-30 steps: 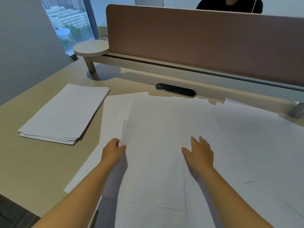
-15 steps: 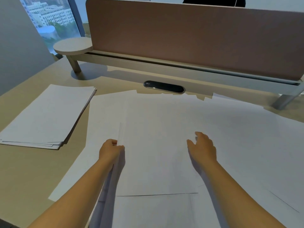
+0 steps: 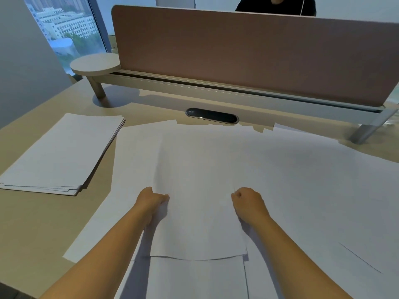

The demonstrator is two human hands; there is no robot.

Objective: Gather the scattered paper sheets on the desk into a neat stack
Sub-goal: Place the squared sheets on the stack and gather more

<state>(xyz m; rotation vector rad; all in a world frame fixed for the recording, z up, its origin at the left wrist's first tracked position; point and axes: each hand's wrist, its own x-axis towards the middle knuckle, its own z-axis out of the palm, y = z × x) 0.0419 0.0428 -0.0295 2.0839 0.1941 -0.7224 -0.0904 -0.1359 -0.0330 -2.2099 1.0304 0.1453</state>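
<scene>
One white paper sheet is raised slightly above the others, its near edge curved and lifted. My left hand grips its left edge and my right hand grips its right edge, fingers curled. Beneath and around it several scattered white sheets overlap across the middle and right of the beige desk. A gathered stack of sheets lies at the left, its edges a little uneven.
A brown divider panel on a raised rail runs along the back. A round shelf on a post stands at back left. A black cable grommet sits behind the sheets. A person sits beyond the divider.
My right hand went from flat on the paper to curled on the sheet's right edge. The sheet's near edge has lifted off the pile. My left hand kept its grip.
</scene>
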